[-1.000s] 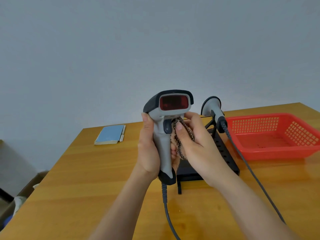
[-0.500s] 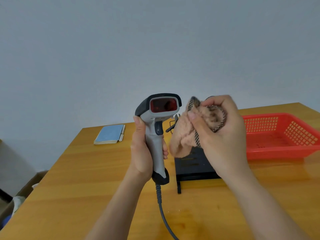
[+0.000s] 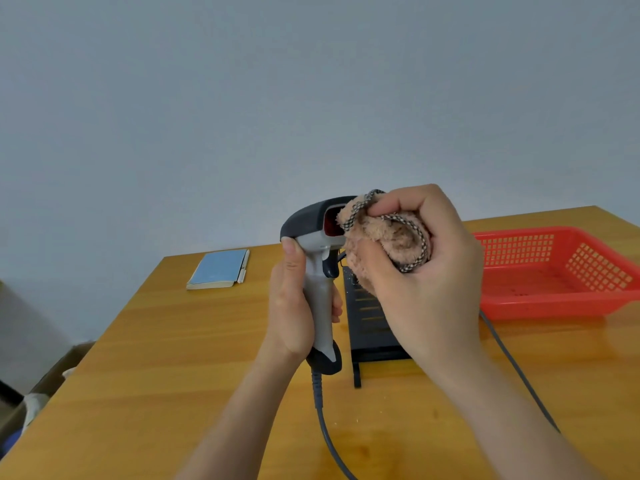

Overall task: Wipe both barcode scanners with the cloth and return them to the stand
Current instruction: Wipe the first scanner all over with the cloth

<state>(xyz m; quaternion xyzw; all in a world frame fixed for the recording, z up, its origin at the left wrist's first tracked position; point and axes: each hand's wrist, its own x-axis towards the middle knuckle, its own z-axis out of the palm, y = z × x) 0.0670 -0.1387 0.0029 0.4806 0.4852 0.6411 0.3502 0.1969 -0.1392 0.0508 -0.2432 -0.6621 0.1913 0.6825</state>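
My left hand [image 3: 292, 306] grips the handle of a grey and black barcode scanner [image 3: 317, 271], held upright above the table with its cable [image 3: 323, 424] trailing down toward me. My right hand [image 3: 426, 271] is closed on a bunched pink fluffy cloth [image 3: 384, 244] with a checked edge, pressed against the scanner's red window. The black stand [image 3: 367, 327] lies on the table behind my hands. The second scanner is hidden behind my right hand; only its cable [image 3: 509, 358] shows.
A red plastic basket [image 3: 568, 299] sits at the right of the wooden table [image 3: 173, 358]. A blue notebook with a pen [image 3: 220, 268] lies at the back left. A cardboard box [image 3: 52, 379] stands on the floor at the left.
My right hand pulled the cloth from beside the scanner handle, lifted it, and now presses it onto the scanner's window. The scanner shifted slightly left and back.
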